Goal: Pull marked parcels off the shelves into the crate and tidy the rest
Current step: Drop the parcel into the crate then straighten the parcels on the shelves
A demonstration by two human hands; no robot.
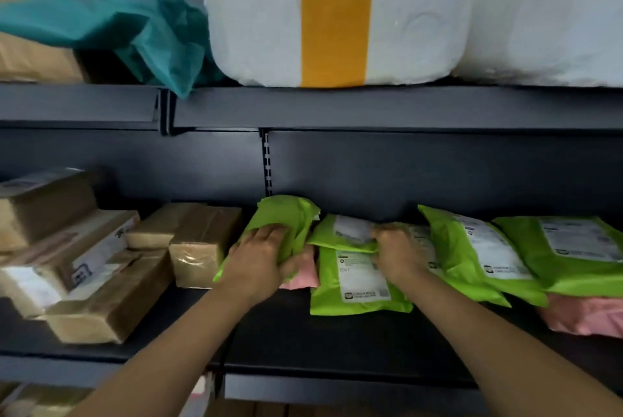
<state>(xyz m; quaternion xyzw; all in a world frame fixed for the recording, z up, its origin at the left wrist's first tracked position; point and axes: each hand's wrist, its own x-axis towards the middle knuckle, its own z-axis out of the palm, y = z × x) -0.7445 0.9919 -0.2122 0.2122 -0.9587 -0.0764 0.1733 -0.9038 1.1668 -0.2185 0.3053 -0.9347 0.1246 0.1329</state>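
Note:
On the dark middle shelf [286,332] lies a row of lime green mailer bags with white labels. My left hand [263,258] grips a crumpled green mailer [286,214] that stands tilted against the back panel. My right hand [396,248] pinches the edge of a small green mailer [344,234], which lies on a larger green mailer [357,285]. A pink mailer [305,268] shows between my hands, partly covered. No crate is in view.
Brown taped boxes [202,244] are stacked at the shelf's left. More green mailers [488,258] and a pink bag [583,315] lie at the right. The upper shelf holds big white sacks [337,12], a teal bag [151,36] and a brown parcel [37,59].

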